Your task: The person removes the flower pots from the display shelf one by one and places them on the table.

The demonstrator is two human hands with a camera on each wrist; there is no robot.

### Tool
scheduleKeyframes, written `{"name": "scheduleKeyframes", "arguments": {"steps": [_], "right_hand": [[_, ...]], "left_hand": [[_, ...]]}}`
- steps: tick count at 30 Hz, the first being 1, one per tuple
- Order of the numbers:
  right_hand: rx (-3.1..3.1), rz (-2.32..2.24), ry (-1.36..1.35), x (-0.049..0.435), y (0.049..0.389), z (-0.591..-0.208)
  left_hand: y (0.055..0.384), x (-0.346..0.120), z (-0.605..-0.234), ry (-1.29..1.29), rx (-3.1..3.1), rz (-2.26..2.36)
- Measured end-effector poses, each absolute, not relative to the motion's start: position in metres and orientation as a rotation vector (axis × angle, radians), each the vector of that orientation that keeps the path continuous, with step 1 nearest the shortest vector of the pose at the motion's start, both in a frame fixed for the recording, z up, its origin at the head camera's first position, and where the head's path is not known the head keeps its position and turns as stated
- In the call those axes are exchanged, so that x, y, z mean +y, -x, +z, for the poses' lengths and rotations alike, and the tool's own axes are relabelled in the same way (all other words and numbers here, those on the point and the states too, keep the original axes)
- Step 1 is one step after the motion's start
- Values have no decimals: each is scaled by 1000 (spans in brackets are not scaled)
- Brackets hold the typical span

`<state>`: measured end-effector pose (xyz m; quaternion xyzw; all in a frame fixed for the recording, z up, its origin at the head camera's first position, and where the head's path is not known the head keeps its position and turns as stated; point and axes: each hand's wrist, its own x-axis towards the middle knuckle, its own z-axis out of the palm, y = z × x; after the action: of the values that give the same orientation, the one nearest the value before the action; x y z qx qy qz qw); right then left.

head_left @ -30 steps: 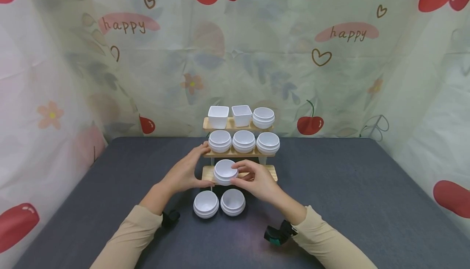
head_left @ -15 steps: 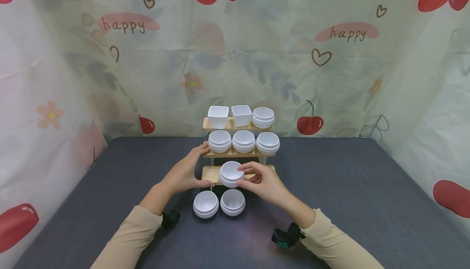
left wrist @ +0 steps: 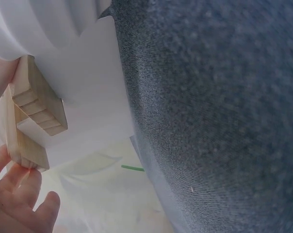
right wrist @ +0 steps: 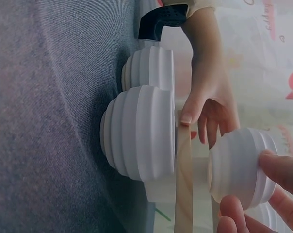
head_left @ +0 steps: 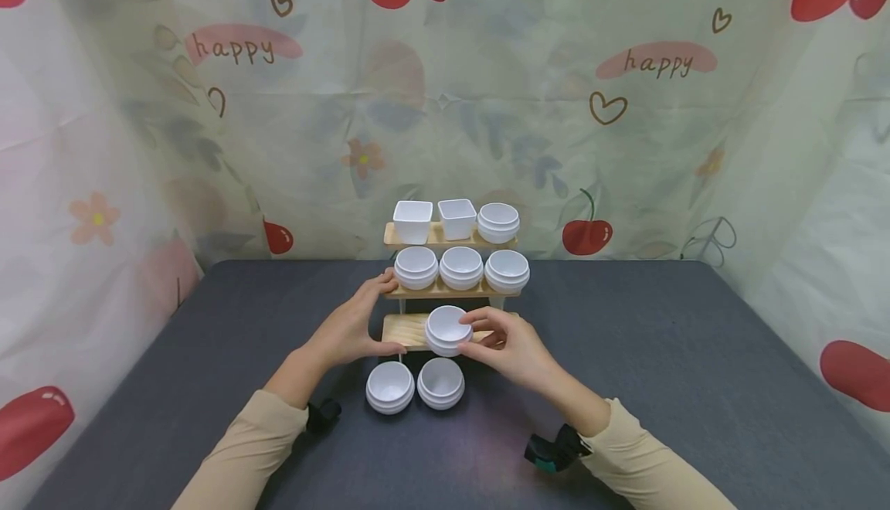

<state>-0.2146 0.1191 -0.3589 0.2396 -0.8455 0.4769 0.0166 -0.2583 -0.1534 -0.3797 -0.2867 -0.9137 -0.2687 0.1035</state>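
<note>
My right hand [head_left: 513, 349] pinches a small white ribbed pot [head_left: 448, 331] by its right side. In the right wrist view, that pot [right wrist: 241, 167] hangs a little above the lowest wooden shelf [right wrist: 184, 179], apart from it. My left hand [head_left: 345, 324] holds the left side of the three-tier stand [head_left: 403, 331], thumb at the lowest shelf's front corner and fingers at the middle shelf. In the left wrist view, its fingers [left wrist: 27, 187] touch the wooden shelf ends [left wrist: 37, 107].
On the middle tier sit three round pots [head_left: 461, 268]. Two square pots [head_left: 413, 222] and a round pot [head_left: 498, 222] fill the top tier. Two round pots [head_left: 390, 387] stand on the dark tabletop [head_left: 647, 355] before the stand. A printed curtain [head_left: 445, 124] hangs behind.
My right hand has moved the held pot to the right along the lowest shelf, uncovering more of the shelf's left part. The left hand has stayed in place.
</note>
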Motion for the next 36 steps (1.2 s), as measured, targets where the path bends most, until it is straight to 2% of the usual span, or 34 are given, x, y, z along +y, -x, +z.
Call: {"name": "scheduleKeyframes", "arguments": {"steps": [36], "right_hand": [[-2607, 1556, -712, 144, 207, -364]], "left_hand": [[259, -153, -380, 833, -2719, -797]]}}
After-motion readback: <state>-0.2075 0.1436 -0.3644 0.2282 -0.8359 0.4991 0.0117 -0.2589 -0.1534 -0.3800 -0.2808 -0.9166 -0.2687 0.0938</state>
